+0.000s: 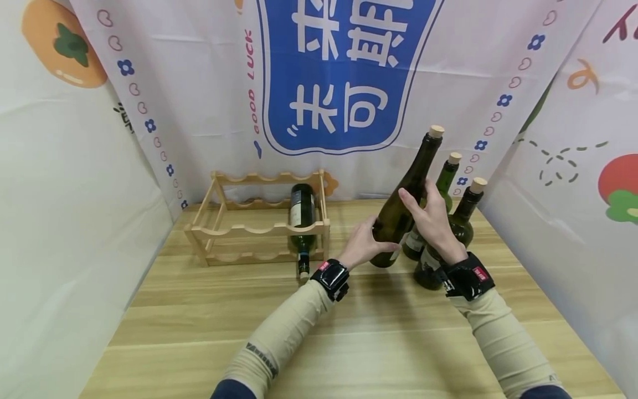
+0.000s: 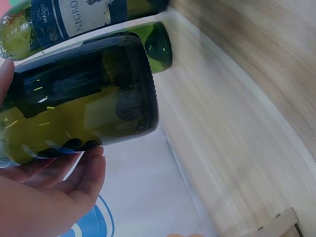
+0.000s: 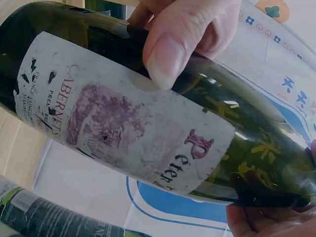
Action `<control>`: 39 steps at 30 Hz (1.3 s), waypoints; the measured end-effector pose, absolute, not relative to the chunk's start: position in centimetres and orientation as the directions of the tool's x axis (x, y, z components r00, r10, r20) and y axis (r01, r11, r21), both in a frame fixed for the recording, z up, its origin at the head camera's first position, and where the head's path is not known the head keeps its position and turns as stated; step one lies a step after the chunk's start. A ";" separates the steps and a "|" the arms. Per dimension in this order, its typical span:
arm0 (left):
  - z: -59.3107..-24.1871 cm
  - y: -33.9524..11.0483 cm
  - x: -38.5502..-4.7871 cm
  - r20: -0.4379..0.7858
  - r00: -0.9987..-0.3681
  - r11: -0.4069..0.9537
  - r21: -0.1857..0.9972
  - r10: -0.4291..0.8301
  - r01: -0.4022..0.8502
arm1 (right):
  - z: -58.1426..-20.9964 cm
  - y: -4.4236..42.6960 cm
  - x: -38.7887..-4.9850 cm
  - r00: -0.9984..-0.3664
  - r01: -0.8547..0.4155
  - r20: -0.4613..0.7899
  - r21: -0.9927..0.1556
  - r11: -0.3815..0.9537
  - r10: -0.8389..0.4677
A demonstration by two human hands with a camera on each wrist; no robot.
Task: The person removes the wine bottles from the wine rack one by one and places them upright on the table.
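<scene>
A dark green wine bottle point(image 1: 396, 213) with a cork in its neck is held tilted, its base lifted off the table. My left hand point(image 1: 365, 244) grips it near the base, thumb across the front. Higher up, my right hand point(image 1: 432, 219) holds the bottle around its shoulder. In the right wrist view, a worn white label point(image 3: 123, 118) faces the camera. The left wrist view shows the left hand point(image 2: 54, 192) with its fingers under the bottle point(image 2: 84, 98). Two corked bottles stand close behind the right hand, a green one point(image 1: 445, 177) and a darker one point(image 1: 463, 224).
A wooden bottle rack point(image 1: 259, 228) stands at the back left of the wooden table point(image 1: 349, 343). One bottle point(image 1: 302, 213) lies in its rightmost slot, neck toward me. A printed cloth point(image 1: 214, 105) hangs behind, and white cloth walls flank both sides.
</scene>
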State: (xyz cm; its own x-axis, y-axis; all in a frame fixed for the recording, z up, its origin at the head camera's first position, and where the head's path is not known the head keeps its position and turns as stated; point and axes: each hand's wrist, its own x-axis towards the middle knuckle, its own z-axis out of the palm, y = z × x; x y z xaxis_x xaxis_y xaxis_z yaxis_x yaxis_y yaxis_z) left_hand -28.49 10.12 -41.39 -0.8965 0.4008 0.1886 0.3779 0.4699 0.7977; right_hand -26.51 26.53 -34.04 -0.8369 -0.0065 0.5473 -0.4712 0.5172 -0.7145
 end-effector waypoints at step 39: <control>-42.8 13.2 -31.6 0.163 -0.886 0.471 0.797 0.434 0.377 | -33.4 28.0 -27.4 -0.893 -0.378 0.449 -0.728 0.572 -0.020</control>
State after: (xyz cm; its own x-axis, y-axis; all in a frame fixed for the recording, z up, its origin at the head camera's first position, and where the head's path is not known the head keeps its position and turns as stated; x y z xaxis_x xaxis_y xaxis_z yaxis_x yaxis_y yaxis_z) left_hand -31.59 13.20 -42.77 -0.8860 0.4340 0.1629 0.3773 0.4709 0.7974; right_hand -27.36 28.01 -33.37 -0.8935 -0.0200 0.4487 -0.3782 0.5722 -0.7277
